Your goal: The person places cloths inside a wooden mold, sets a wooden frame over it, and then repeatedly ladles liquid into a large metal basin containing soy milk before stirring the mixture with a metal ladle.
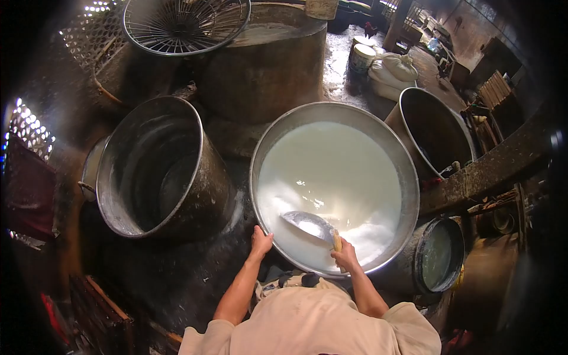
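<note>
A large round metal vessel [410, 177] holds whitish liquid [331, 154], with brighter white patches near its lower edge. My right hand [345, 255] is closed round the light-coloured handle of a metal scoop [310, 226], whose broad bowl lies at the liquid's surface to the left of the hand. At the vessel's lower left rim, my left hand [261, 241] grips the metal edge with its fingers.
On the left stands a deep metal pot [204, 177]; another [438, 127] is at the right. A lidless drum [419, 260] with liquid sits lower right. Behind are a big vat [260, 77], a wire fan guard [186, 26], white sacks [393, 74] and a wooden beam [491, 171].
</note>
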